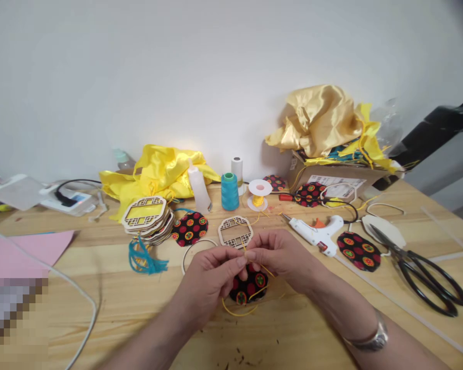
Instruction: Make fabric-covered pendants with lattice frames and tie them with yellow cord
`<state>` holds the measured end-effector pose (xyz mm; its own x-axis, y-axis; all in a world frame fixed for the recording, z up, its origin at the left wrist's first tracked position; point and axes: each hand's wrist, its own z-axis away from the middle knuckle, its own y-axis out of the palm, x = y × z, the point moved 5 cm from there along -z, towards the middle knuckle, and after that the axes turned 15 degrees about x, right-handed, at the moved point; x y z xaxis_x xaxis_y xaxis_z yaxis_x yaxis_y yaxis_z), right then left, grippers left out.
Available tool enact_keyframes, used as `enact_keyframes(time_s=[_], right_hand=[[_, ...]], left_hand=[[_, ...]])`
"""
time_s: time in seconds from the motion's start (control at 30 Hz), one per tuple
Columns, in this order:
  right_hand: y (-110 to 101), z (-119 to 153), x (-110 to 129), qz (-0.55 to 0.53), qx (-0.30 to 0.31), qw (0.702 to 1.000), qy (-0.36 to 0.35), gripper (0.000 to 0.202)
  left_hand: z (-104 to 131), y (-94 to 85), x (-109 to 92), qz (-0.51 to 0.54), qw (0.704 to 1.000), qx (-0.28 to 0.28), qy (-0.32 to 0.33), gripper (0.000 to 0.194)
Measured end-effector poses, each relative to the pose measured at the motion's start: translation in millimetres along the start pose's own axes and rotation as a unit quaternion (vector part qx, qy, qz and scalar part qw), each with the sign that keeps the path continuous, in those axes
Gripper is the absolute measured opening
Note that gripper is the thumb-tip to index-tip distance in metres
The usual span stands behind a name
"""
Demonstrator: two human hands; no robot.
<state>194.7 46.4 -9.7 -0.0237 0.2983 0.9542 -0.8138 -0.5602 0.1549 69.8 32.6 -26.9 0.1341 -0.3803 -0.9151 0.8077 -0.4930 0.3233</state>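
Observation:
Fingertips of my left hand [212, 272] and my right hand [281, 254] meet and pinch a thin yellow cord [239, 314]. A loop of the cord hangs below my fingers. Beneath it lies an octagonal black fabric piece with a bright flower print [250, 293], partly covered by my hands. Just beyond my fingers is a wooden lattice frame [226, 226]. A thin pale ring [184, 257] rests beside my left hand, partly hidden by it. The spool of yellow cord [258, 202] stands farther back.
On the left are stacked lattice frames [144, 213], a teal tassel [148, 259] and yellow satin [158, 164]. Teal thread [230, 194] and a bottle [200, 187] stand centrally. Rightward lie a glue gun [316, 231], large scissors [420, 272] and a fabric-filled cardboard box [308, 177].

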Motion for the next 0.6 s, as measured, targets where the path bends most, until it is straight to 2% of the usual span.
enact_keyframes(time_s=[0.2, 0.3, 0.47, 0.6], right_hand=[[0, -2, -1, 0.019, 0.002, 1.0, 0.004, 0.014], [-4, -2, 2, 0.08, -0.016, 0.997, -0.007, 0.013], [-10, 3, 13, 0.275, -0.08, 0.958, -0.021, 0.019], [-6, 9, 16, 0.296, -0.125, 0.946, -0.044, 0.022]], left_hand=[[2, -6.1, -1, -0.022, 0.999, -0.045, 0.015, 0.013], [3, -9.8, -4, -0.024, 0.997, -0.074, 0.029, 0.014], [3, -12.0, -12, -0.024, 0.993, -0.113, 0.04, 0.014], [3, -11.8, -13, -0.012, 0.991, -0.125, 0.042, 0.013]])
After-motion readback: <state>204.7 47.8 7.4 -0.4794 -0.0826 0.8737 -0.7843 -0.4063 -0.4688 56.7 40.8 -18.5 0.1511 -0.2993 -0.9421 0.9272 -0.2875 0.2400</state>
